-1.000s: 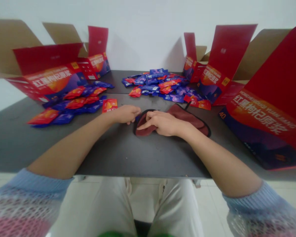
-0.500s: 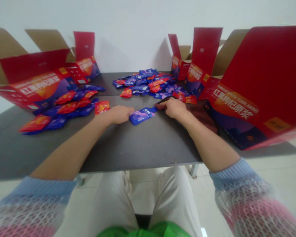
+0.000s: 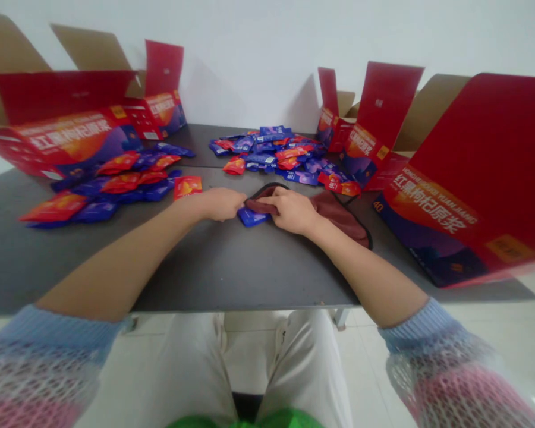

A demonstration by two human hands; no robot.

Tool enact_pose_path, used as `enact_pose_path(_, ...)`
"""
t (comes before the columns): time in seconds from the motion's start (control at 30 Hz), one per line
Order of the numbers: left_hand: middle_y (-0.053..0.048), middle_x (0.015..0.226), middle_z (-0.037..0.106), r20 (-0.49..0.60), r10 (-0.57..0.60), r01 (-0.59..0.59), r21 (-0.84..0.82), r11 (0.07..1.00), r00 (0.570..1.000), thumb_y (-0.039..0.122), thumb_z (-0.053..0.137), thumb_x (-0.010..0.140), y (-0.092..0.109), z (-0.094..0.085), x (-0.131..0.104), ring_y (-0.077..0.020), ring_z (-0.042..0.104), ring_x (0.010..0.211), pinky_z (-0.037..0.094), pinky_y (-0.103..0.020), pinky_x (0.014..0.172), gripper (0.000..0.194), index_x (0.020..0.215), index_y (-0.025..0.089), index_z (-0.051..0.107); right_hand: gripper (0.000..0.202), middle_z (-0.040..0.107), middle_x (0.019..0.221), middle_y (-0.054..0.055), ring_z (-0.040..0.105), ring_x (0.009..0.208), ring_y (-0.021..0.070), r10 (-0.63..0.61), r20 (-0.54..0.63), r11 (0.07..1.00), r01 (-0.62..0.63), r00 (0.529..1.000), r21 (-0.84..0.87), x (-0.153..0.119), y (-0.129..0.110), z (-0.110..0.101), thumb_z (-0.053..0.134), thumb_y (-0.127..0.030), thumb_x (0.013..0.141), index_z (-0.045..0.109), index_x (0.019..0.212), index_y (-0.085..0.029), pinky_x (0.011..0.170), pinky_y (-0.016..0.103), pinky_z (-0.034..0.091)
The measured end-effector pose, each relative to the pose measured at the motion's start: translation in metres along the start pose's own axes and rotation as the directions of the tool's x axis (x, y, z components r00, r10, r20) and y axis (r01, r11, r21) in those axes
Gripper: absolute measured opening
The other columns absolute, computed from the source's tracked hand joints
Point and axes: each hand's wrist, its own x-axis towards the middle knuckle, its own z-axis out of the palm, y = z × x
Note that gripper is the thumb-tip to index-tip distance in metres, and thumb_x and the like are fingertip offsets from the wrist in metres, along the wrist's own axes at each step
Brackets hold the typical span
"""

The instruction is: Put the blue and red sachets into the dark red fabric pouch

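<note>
A blue sachet (image 3: 253,218) lies flat on the grey table (image 3: 232,261) in front of me, mostly covered by cloth. My left hand (image 3: 225,204) is closed at its left edge, with the fingertips on that edge. Bunched under the bent fingers of my right hand (image 3: 292,210) is a brown cloth (image 3: 343,219) with a black border, lying over the sachet's upper part and trailing right across the table. Just behind my left hand is an orange-red sachet (image 3: 188,185), partly hidden by it.
Red and blue sachets form a loose pile (image 3: 267,151) at the back middle and overlapping rows (image 3: 120,187) on the left. Open red cartons stand on both sides, including a large one (image 3: 463,196) at right and one (image 3: 75,134) at left. A wall rises behind.
My right hand has moved left with the brown cloth, across the blue sachet, which now shows only its lower left part. My left hand has stayed at the sachet's edge.
</note>
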Motion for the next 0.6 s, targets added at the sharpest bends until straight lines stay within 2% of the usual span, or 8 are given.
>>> enact_pose_path(0.07,-0.015,0.107,0.074,-0.025,-0.002,0.003,0.033,0.999,1.0,0.031,0.038,0.092,0.002,0.0,-0.002,-0.0274,0.071,0.094,0.049,-0.031,0.075,0.036,0.114,0.018,0.064,0.044,0.065,0.121,0.009,0.064,0.104,0.0268,0.153,-0.007,0.987,-0.153,0.988,-0.041,0.0,0.009,-0.003,0.048,-0.025,0.092,0.065,0.132,-0.034,0.082,0.035,0.049)
enact_pose_path(0.17,-0.015,0.113,0.072,-0.098,-0.015,0.021,0.06,0.998,0.995,0.03,0.033,0.094,0.006,0.006,-0.004,-0.0296,0.069,0.101,0.049,-0.035,0.079,0.038,0.112,0.018,0.064,0.04,0.067,0.121,0.009,0.065,0.105,0.0292,0.346,0.0,0.934,-0.344,0.938,-0.093,-0.005,0.025,-0.008,0.051,-0.026,0.09,0.07,0.125,-0.035,0.082,0.036,0.05)
enact_pose_path(0.3,-0.015,0.112,0.073,-0.181,-0.032,0.042,0.049,0.998,0.983,0.033,0.027,0.097,0.006,0.015,-0.005,-0.0298,0.068,0.103,0.049,-0.035,0.079,0.043,0.112,0.018,0.064,0.04,0.067,0.123,0.007,0.064,0.107,0.03,0.459,-0.041,0.882,-0.461,0.887,-0.099,-0.012,0.039,-0.011,0.053,-0.026,0.089,0.07,0.123,-0.038,0.085,0.039,0.051)
enact_pose_path(0.43,-0.013,0.113,0.073,-0.216,-0.024,0.032,0.034,0.999,0.976,0.035,0.024,0.098,0.002,0.02,-0.003,-0.0288,0.068,0.104,0.048,-0.035,0.081,0.045,0.113,0.019,0.063,0.044,0.064,0.124,0.006,0.062,0.106,0.0272,0.395,-0.068,0.916,-0.398,0.916,-0.045,-0.014,0.032,-0.006,0.053,-0.021,0.09,0.068,0.126,-0.04,0.084,0.037,0.05)
enact_pose_path(0.6,-0.011,0.11,0.073,-0.224,0.018,-0.011,0.034,0.999,0.974,0.036,0.023,0.098,-0.005,0.023,0.002,-0.0275,0.069,0.101,0.048,-0.035,0.083,0.046,0.109,0.02,0.065,0.045,0.062,0.117,0.01,0.055,0.107,0.0258,0.164,-0.128,0.984,-0.171,0.978,-0.043,-0.006,0.006,0.006,0.049,-0.018,0.093,0.067,0.129,-0.036,0.084,0.035,0.046)
